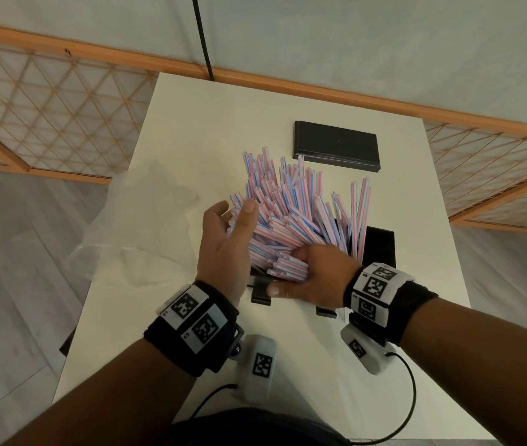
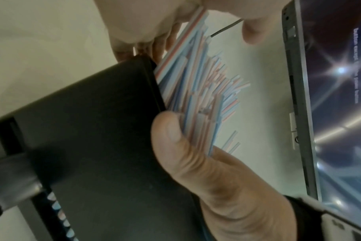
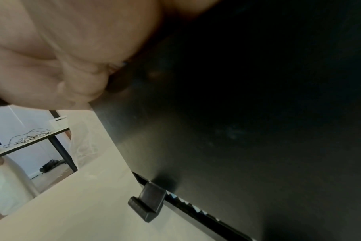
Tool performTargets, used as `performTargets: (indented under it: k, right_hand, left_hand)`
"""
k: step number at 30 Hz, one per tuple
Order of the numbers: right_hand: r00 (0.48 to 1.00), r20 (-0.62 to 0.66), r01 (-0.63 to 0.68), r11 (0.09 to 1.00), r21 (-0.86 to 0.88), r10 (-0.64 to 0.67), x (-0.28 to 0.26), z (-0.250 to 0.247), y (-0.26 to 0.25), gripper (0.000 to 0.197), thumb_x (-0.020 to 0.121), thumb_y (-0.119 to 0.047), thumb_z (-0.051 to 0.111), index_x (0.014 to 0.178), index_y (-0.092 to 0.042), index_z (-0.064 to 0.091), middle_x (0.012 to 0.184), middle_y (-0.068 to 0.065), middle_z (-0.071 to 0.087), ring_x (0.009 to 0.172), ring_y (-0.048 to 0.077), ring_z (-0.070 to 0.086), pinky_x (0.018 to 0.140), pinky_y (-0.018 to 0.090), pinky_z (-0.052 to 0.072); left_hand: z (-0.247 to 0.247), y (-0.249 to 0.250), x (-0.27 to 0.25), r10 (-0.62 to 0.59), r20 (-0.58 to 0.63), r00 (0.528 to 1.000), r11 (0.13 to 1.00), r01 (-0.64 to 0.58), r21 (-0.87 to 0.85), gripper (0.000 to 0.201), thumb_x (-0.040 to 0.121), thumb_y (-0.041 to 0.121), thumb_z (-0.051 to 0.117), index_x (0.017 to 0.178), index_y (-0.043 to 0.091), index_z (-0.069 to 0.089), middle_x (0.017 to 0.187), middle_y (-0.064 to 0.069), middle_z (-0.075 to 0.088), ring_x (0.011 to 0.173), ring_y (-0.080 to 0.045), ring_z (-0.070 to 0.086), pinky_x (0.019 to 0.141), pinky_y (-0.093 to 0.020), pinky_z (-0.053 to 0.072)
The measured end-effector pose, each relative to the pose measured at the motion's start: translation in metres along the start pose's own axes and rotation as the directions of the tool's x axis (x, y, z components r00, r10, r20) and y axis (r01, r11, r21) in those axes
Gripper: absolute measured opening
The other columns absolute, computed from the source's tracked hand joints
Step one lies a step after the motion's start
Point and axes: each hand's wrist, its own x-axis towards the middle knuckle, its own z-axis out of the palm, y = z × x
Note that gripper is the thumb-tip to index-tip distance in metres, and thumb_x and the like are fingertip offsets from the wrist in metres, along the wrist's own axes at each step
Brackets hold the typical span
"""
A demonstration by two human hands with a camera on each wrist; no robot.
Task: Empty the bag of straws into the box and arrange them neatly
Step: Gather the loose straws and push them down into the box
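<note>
A tangled heap of pink-and-blue striped straws [image 1: 288, 204] stands fanned out of a black box [image 1: 381, 249] on the white table. My left hand [image 1: 233, 220] lies flat against the heap's left side, fingers straight. My right hand [image 1: 297, 275] curls its fingers over the straws' near ends, thumb on the box's front rim. The left wrist view shows the straws [image 2: 202, 91] rising past the box wall [image 2: 93, 130] with the right thumb [image 2: 175, 143] against them. The right wrist view is filled by the box side [image 3: 258, 114] and my palm [image 3: 72, 48].
The empty clear plastic bag [image 1: 140, 220] lies crumpled at the table's left edge. A flat black lid [image 1: 336, 146] rests behind the box. A small black clip [image 3: 148, 203] sticks out at the box's base. A lit screen [image 2: 340, 97] shows in the left wrist view.
</note>
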Motion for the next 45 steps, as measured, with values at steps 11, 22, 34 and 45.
performTargets:
  k: [11,22,34,45]
  right_hand:
    - [0.991,-0.128,-0.055,0.994,-0.092,0.043,-0.010,-0.008,-0.004,0.069,0.059,-0.086,0.063,0.090,-0.024,0.059,0.078,-0.009,0.060,0.080,0.014,0.061,0.068,0.024,0.044]
    - [0.985,-0.141,0.082,0.988,-0.134,-0.101,-0.038,0.010,0.010,0.044,0.081,-0.064,0.062,0.100,-0.024,0.064,0.086,-0.007,0.063,0.079,0.017,0.060,0.075,0.035,0.053]
    - [1.000,-0.019,0.016,0.991,-0.132,-0.019,-0.023,0.006,-0.007,0.049,0.084,-0.066,0.059,0.112,-0.025,0.065,0.100,-0.003,0.069,0.094,0.022,0.064,0.085,0.035,0.054]
    - [0.991,0.091,-0.082,0.988,-0.129,0.094,-0.015,0.002,-0.009,0.046,0.086,-0.066,0.056,0.096,-0.022,0.065,0.085,0.000,0.067,0.081,0.020,0.063,0.077,0.034,0.054]
  left_hand:
    - [-0.003,-0.002,-0.006,0.088,0.071,0.994,0.961,-0.103,0.256,0.100,0.075,0.069,0.064,0.149,0.007,0.037,0.133,0.005,0.063,0.123,-0.013,0.063,0.108,-0.043,0.051]
    - [0.006,0.000,-0.010,-0.207,0.001,0.978,0.975,0.206,0.083,0.093,0.077,0.087,0.049,0.139,0.017,0.051,0.127,-0.004,0.067,0.119,-0.025,0.064,0.110,-0.052,0.048]
    - [0.005,0.003,-0.008,-0.149,-0.049,0.988,0.983,0.153,0.105,0.112,0.062,0.095,0.051,0.142,0.017,0.044,0.136,-0.009,0.060,0.121,-0.024,0.060,0.111,-0.052,0.047]
    - [0.006,0.005,-0.006,-0.149,-0.034,0.988,0.987,0.151,0.050,0.096,0.071,0.082,0.054,0.143,0.019,0.043,0.144,-0.009,0.054,0.131,-0.025,0.054,0.115,-0.050,0.043]
